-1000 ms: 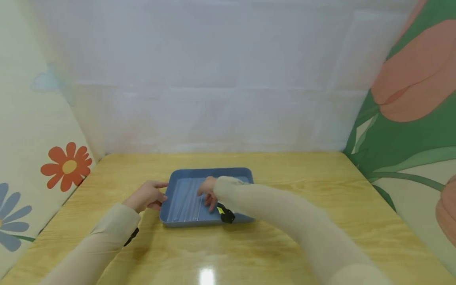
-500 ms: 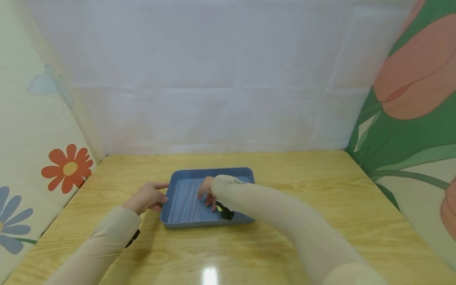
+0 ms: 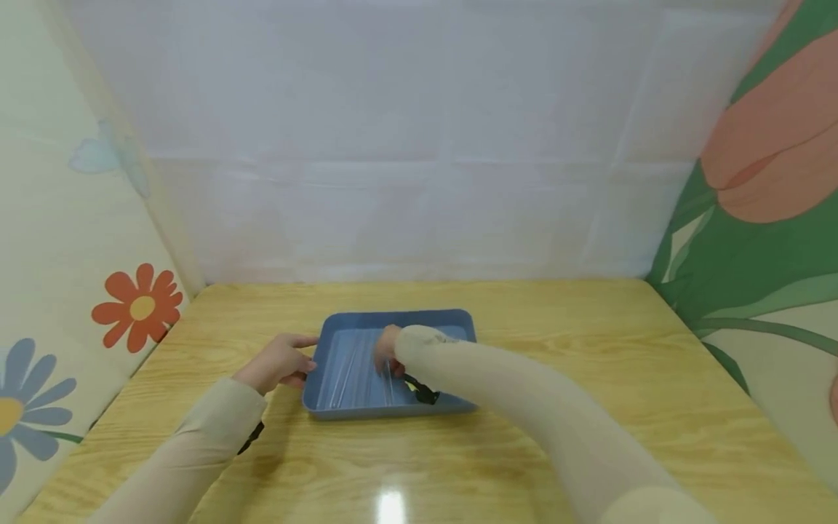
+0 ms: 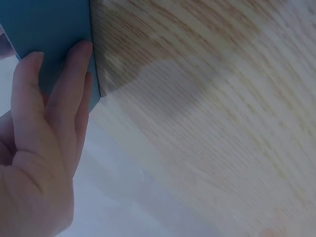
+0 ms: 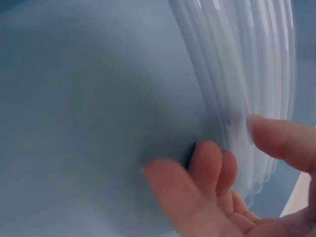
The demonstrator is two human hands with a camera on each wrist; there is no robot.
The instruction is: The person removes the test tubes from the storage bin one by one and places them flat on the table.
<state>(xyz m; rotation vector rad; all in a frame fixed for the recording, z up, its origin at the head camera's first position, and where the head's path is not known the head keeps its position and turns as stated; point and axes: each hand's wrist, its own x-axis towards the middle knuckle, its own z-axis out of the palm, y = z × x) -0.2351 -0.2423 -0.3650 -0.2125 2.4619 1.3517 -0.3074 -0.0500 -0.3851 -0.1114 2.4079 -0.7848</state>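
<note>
In the head view a shallow blue tray stands on the wooden table. My left hand holds its left wall, with fingertips against the outside and the thumb at the rim; the left wrist view shows these fingers on the outer face. Several clear plastic tubes lie lengthwise in the tray's left half. My right hand reaches into the tray, fingers curled. One clear tube sits under it, apart from the others. In the right wrist view thumb and fingers pinch a clear tube, which is blurred.
The wood-grain table extends around the tray on all sides. A white cloth hangs behind it. Flower-printed panels flank both sides.
A clear tube by my right hand has shifted right, away from the others, and the right fingers have closed up. The left hand keeps its place at the tray; the view has turned slightly.
</note>
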